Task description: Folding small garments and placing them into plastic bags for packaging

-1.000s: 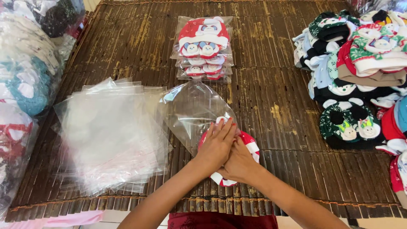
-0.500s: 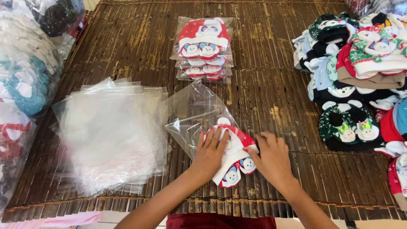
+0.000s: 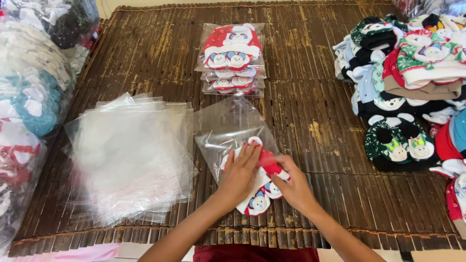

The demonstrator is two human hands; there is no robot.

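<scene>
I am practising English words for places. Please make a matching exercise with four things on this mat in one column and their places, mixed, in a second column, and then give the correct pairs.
Things
1. pile of empty clear bags
2. stack of packed red hats
3. red hat going into a clear bag
4. heap of unpacked hats

Places
A. along the right edge of the mat
B. under the left hand and right hand
C. left of the hands, flat on the mat
D. far side of the mat, in the middle

Pairs: 1-C, 2-D, 3-B, 4-A
</scene>
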